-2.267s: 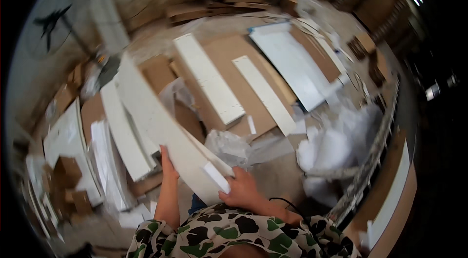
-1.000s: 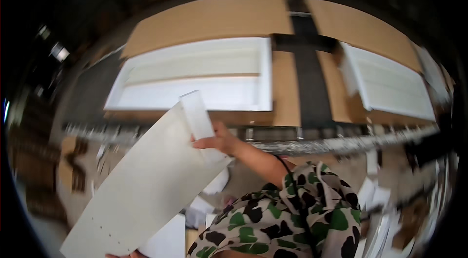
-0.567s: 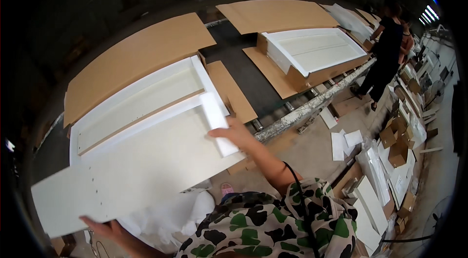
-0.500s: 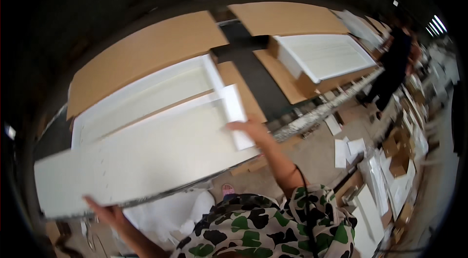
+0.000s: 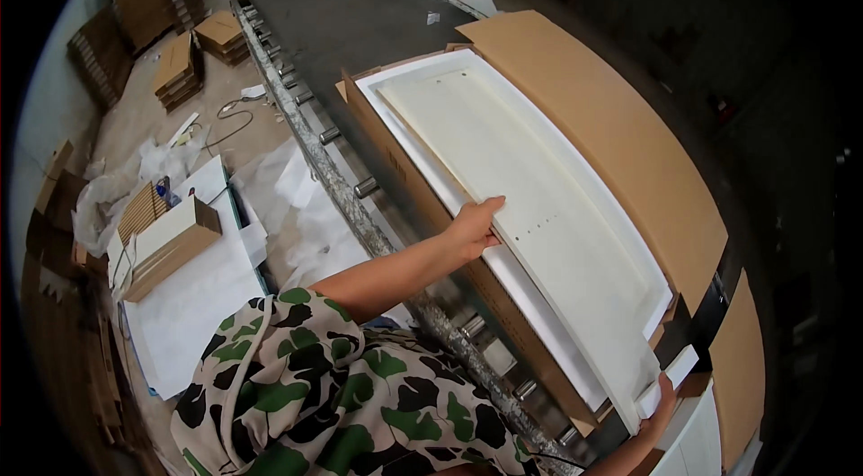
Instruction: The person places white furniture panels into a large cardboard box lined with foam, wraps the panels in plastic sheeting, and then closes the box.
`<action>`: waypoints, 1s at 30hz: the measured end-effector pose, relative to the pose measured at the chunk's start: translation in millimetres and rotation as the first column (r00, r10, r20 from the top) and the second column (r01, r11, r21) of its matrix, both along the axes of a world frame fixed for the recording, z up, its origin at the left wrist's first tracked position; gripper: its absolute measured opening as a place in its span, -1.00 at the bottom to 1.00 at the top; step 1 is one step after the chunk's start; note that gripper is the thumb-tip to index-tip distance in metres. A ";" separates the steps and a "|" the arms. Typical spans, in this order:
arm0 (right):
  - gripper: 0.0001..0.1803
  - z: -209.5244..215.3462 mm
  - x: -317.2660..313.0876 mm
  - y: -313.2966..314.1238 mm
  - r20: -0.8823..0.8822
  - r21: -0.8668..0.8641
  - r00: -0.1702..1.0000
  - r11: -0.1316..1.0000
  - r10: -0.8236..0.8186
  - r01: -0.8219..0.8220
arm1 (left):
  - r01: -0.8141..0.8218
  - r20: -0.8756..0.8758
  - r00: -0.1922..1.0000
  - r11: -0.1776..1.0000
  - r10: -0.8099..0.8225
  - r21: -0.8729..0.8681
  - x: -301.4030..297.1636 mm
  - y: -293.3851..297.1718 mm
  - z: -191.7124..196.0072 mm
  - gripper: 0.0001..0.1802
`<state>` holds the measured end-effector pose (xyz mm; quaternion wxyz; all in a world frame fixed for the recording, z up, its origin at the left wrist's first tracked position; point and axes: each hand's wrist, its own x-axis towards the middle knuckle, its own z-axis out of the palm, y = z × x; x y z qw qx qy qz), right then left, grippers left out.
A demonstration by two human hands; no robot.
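Head view showed much cut off: the right hand (image 5: 663, 404) sat at the near right rim, half hidden behind the panel (image 5: 530, 197) end, its fingers curled round that end beside a small white block (image 5: 670, 377). The left hand (image 5: 472, 226) gripped the panel's near long edge, thumb on top. The panel was long, flat and cream-white, with a row of tiny drilled holes near the middle and two more at the far end. It lay in a white foam tray (image 5: 539, 292) inside an open cardboard box (image 5: 620, 143) on the dark tabletop (image 5: 351, 17). A roller rail (image 5: 324, 152) ran along the box's left side. Far left, cardboard stacks (image 5: 180, 67) on the floor were blurred by the lens bend.
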<state>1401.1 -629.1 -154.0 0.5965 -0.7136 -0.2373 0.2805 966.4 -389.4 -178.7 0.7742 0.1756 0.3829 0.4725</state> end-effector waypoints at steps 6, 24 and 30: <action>-0.41 54.3 -89.0 61.5 -0.043 -0.136 0.999 0.991 0.002 -0.008 | -0.004 0.122 0.992 0.991 0.020 -0.136 -11.8 56.2 -20.9 -0.60; -0.46 -70.3 -64.8 99.8 -0.038 -0.441 0.985 0.882 0.167 -0.167 | 0.907 -0.678 -0.157 0.376 0.718 0.189 -47.9 245.3 -90.1 -0.39; -0.23 -84.0 -56.1 83.9 0.263 -0.609 0.953 0.792 0.149 0.045 | 0.947 -0.791 -0.266 0.303 0.550 -0.108 -48.6 262.4 -66.6 -0.42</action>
